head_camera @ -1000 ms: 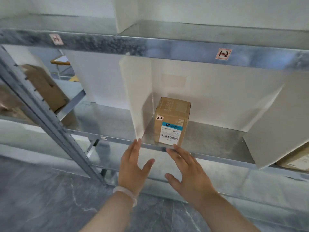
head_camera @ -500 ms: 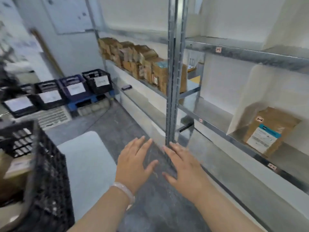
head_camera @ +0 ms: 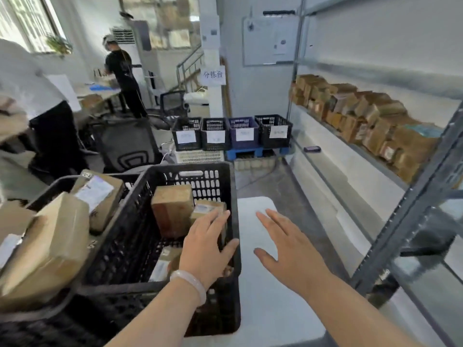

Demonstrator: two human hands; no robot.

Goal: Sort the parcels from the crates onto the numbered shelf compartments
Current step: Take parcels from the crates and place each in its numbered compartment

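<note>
A black plastic crate (head_camera: pixel 220 171) stands on a white table (head_camera: pixel 260 309) in front of me. Inside it an upright brown parcel (head_camera: pixel 171 211) leans beside a smaller labelled parcel (head_camera: pixel 205 209), and another parcel (head_camera: pixel 164 264) lies low on the crate floor. My left hand (head_camera: pixel 205 249) hovers over the crate's right side, fingers spread, holding nothing. My right hand (head_camera: pixel 288 251) floats open above the table, just right of the crate. A second crate (head_camera: pixel 60 184) at the left is piled with bigger parcels (head_camera: pixel 50 241). The metal shelf (head_camera: pixel 411 196) runs along the right.
A row of brown parcels (head_camera: pixel 363 116) fills a farther shelf at the right. Several labelled crates (head_camera: pixel 230 132) sit on the floor ahead by a blue pallet (head_camera: pixel 253 152). Black chairs (head_camera: pixel 125 144) stand at the left. A person (head_camera: pixel 122 73) stands at a far table.
My view has swung left from the shelf compartment with the boxed parcel to the crates on the table. Both empty hands moved with it; the left now reaches over the crate.
</note>
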